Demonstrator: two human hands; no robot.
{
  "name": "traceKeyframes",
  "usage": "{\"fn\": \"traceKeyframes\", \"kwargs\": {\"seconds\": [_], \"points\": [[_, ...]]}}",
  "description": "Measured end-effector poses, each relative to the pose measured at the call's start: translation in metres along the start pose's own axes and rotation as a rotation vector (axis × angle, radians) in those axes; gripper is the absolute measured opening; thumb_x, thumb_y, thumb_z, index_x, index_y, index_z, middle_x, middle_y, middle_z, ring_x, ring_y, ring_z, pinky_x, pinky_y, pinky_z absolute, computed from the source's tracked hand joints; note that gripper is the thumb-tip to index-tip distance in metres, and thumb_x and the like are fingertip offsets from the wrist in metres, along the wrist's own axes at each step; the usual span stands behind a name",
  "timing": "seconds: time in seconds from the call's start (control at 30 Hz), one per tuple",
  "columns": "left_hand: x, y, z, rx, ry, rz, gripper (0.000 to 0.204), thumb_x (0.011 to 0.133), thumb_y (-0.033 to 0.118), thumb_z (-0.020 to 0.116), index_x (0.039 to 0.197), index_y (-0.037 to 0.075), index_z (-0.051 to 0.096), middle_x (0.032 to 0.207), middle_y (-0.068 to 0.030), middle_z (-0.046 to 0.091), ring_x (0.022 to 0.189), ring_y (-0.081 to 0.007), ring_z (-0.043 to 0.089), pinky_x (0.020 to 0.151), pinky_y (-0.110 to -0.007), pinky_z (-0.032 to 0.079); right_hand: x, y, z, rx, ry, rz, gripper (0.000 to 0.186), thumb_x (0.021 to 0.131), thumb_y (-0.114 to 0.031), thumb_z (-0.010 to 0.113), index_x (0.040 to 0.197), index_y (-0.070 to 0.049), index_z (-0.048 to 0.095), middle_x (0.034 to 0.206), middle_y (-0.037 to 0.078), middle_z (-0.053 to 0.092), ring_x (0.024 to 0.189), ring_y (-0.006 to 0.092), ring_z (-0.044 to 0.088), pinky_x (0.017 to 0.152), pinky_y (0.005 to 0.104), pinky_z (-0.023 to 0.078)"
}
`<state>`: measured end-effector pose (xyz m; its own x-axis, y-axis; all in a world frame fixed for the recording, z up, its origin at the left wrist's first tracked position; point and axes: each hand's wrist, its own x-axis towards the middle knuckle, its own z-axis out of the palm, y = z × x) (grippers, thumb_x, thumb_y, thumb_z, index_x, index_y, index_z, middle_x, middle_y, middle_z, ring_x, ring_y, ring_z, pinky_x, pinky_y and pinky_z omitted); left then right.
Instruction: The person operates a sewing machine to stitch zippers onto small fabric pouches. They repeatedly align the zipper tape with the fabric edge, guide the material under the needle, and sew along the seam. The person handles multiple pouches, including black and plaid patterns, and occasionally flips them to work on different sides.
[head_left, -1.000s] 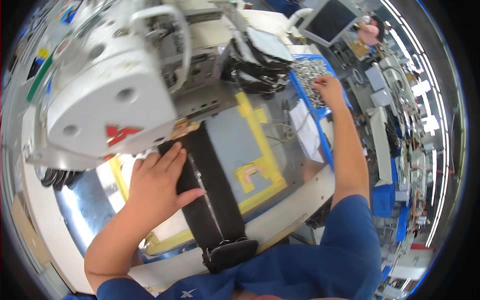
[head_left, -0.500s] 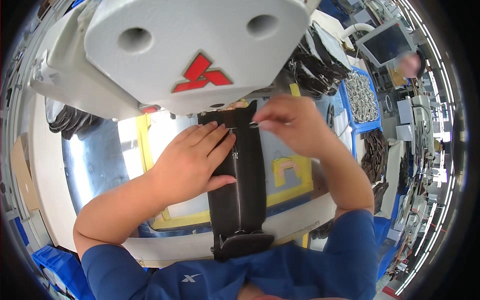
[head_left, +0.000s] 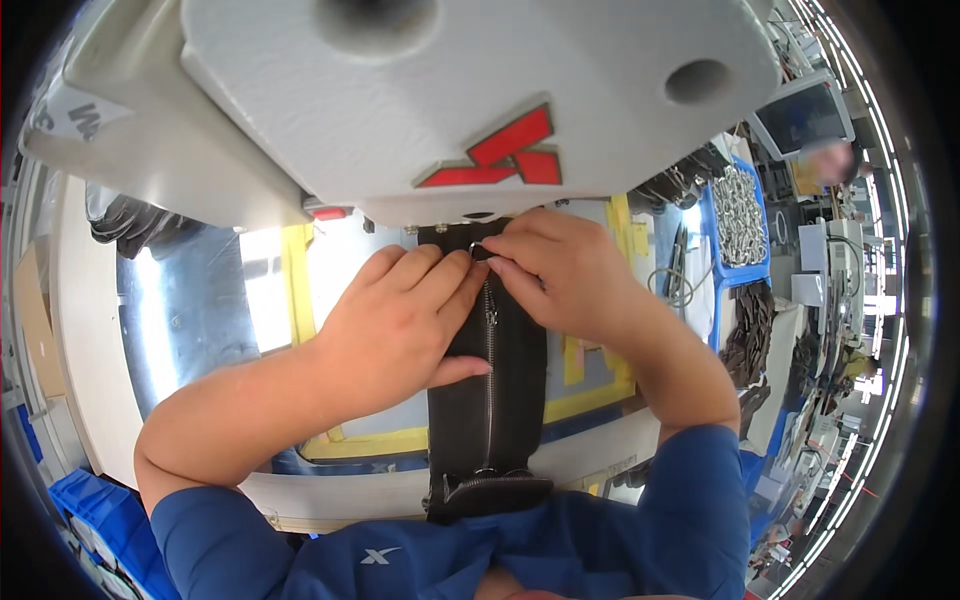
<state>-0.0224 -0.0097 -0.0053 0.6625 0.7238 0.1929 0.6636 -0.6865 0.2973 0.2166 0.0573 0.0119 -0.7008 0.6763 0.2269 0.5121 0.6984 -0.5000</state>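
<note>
A long black fabric piece (head_left: pixel 517 400) with a metal zipper (head_left: pixel 490 405) down its middle lies on the work plate under the sewing machine head. My left hand (head_left: pixel 395 325) rests flat on its left side, fingers stretched toward the zipper's far end and thumb beside the teeth. My right hand (head_left: pixel 565 270) pinches a small metal ring (head_left: pixel 477 250) at that far end, next to my left fingertips. The ring's exact form is partly hidden by the fingers. A zipper slider (head_left: pixel 490 316) sits on the teeth. The strip's near end, with a dark folded flap (head_left: pixel 495 496), reaches my shirt.
The white machine head (head_left: pixel 400 130) hangs low just beyond my hands. Yellow tape (head_left: pixel 375 443) edges the plate. At the right are a blue tray (head_left: pixel 727 272) of metal hardware, tweezers (head_left: pixel 678 250) and dark stacked pieces (head_left: pixel 748 330). A blue crate (head_left: pixel 110 530) stands lower left.
My right hand has moved left with the metal ring, from beside the strip to the zipper's far end. My left hand stays flat on the strip. The view has shifted, and the machine head looks nearer.
</note>
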Motion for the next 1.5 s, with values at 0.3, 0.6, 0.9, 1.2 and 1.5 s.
{"fn": "traceKeyframes", "kwargs": {"seconds": [0.3,0.6,0.9,1.2,1.5], "points": [[0.004,0.003,-0.003,0.048,-0.016,-0.025,0.092,0.080,0.063,0.078,0.144,-0.002,0.063,0.150,-0.0131,0.058,0.118,-0.0290,0.055,0.096,-0.040,0.045,0.021,0.010,0.002,-0.249,-0.175,0.018,0.011,0.092,-0.009,0.067,0.098,0.000,0.070,0.093,0.018,0.069,0.087,0.0374,0.071,0.074,0.0492,0.058],[0.007,-0.005,-0.004,-0.134,0.035,-0.083,0.090,0.073,0.058,0.087,0.139,0.000,0.066,0.150,-0.0150,0.060,0.106,-0.0313,0.060,0.097,-0.044,0.050,0.010,0.003,-0.002,-0.225,-0.105,0.047,0.024,0.087,-0.006,0.067,0.109,0.001,0.073,0.113,0.019,0.073,0.096,0.0365,0.073,0.084,0.0452,0.060],[0.010,-0.008,-0.006,-0.236,0.027,-0.116,0.088,0.073,0.054,0.089,0.138,0.000,0.067,0.148,-0.0158,0.063,0.107,-0.0336,0.063,0.100,-0.043,0.049,-0.015,0.003,0.014,-0.299,0.087,-0.132,0.030,0.088,-0.007,0.074,0.116,0.001,0.075,0.109,0.013,0.074,0.095,0.0299,0.073,0.086,0.0420,0.060],[0.009,-0.008,-0.008,-0.224,0.036,-0.151,0.087,0.074,0.053,0.089,0.137,-0.002,0.067,0.143,-0.0190,0.065,0.116,-0.0364,0.065,0.103,-0.045,0.049,-0.004,-0.003,0.013,-0.291,0.018,-0.086,0.032,0.087,-0.013,0.065,0.113,0.003,0.073,0.109,0.013,0.071,0.096,0.0279,0.071,0.089,0.0418,0.055],[0.002,-0.012,-0.019,-0.138,0.025,-0.238,0.081,0.077,0.047,0.089,0.134,-0.005,0.067,0.137,-0.0203,0.068,0.125,-0.0367,0.064,0.105,-0.046,0.049,0.022,-0.013,0.030,-0.326,-0.008,-0.061,0.018,0.085,-0.014,0.067,0.098,-0.003,0.073,0.104,0.011,0.073,0.101,0.0277,0.071,0.093,0.0422,0.055]]}}
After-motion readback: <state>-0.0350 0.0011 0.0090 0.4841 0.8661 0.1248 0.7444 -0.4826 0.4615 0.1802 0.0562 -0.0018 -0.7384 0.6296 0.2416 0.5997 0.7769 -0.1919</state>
